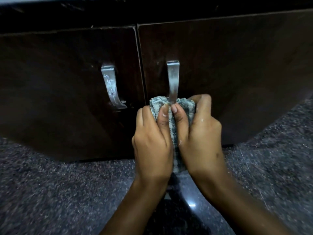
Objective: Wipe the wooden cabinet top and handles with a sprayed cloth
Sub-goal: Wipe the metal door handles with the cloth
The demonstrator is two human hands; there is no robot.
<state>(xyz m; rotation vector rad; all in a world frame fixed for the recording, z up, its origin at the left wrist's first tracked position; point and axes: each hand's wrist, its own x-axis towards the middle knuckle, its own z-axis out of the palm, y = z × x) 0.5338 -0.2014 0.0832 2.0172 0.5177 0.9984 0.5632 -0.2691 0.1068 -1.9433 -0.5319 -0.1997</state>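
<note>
Cloth (174, 106) bunched round right door handle's (173, 80) lower end.
Left hand (152, 141) and right hand (199, 136) both clench it, thumbs touching.

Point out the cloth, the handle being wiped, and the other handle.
cloth (187, 106): head view, bunched top right fold.
right handle (173, 78): head view, middle of bar.
left handle (110, 83): head view, smeared mid bar.

Likely a home: dark wooden cabinet doors (67, 82), speckled stone floor (50, 192).

Grey-striped cloth (172, 106) — silver handles (173, 80), dark-brown doors (237, 65)
</note>
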